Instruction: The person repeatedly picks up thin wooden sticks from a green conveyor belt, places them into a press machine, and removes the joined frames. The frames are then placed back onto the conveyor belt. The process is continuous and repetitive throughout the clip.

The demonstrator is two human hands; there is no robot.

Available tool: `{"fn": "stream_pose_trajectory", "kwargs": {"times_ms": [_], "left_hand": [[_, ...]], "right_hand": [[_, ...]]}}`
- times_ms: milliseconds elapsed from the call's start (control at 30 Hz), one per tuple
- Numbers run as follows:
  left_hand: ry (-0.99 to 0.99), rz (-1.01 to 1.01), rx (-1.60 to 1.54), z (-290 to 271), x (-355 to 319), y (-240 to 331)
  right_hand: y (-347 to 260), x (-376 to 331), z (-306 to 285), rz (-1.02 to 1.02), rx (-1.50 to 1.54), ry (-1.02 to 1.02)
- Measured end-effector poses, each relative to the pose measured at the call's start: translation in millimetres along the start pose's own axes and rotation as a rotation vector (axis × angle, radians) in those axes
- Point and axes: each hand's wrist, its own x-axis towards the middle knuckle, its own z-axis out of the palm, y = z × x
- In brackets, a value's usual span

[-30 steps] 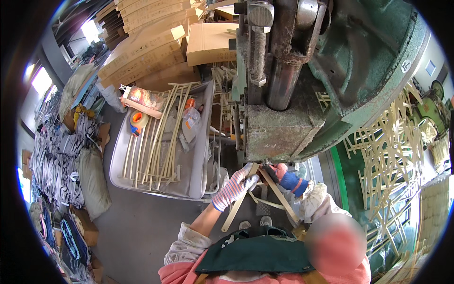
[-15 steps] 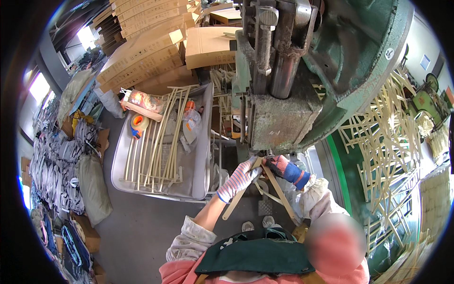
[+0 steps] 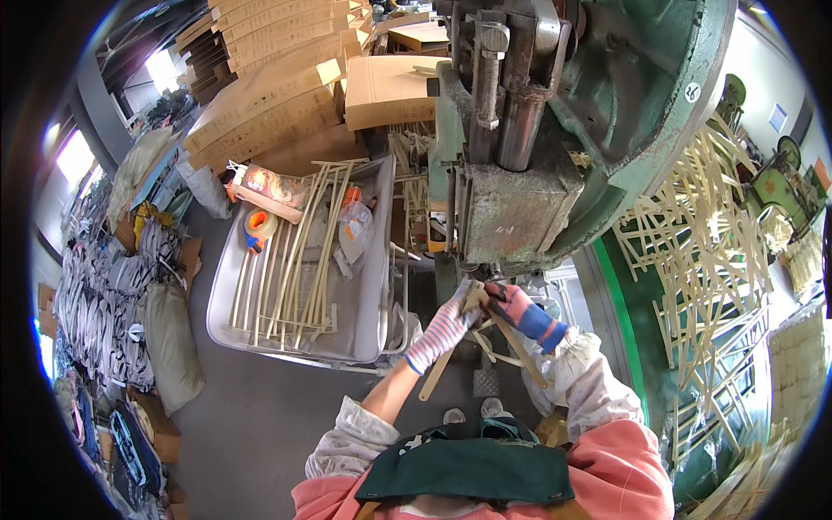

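Under the head of a green press [image 3: 520, 217], my two gloved hands meet. My left hand [image 3: 442, 331], in a striped glove, is closed round the upper part of a flat cream strip [image 3: 437, 374] that slants down to the left. My right hand [image 3: 524, 314], in a red and blue glove with dark fingers, is closed at the top of a second cream strip [image 3: 526, 358] slanting down to the right. The strips form an upside-down V, with a thin crosspiece [image 3: 490, 350] between them. My fingers hide whether the tops are joined.
Left stands a grey tub [image 3: 357, 342] holding long cream frames [image 3: 290, 286], a tape roll [image 3: 259, 224] and plastic bags. Cardboard boxes [image 3: 264, 113] are stacked behind it. Cream frames [image 3: 693, 251] pile up at right. A metal pedal [image 3: 486, 382] sits near my shoes.
My view has shifted slightly, so the press appears a little further left. The lower end of the right strip has come up, and the left strip's end has moved slightly right. Both hands keep their grip.
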Motion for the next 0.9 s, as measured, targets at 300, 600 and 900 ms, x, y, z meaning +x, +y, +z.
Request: {"fn": "stream_pose_trajectory", "kwargs": {"times_ms": [300,600,900], "left_hand": [[-0.031,-0.318,-0.288,-18,-95,2],[-0.005,-0.378,-0.257,-24,-90,35],[-0.109,-0.375,-0.265,-30,-88,46]], "right_hand": [[-10,-101,-4,0.315,0.053,0.118],[-33,-87,-30,0.429,0.090,0.049],[-37,-86,-43,0.430,0.245,0.016]]}}
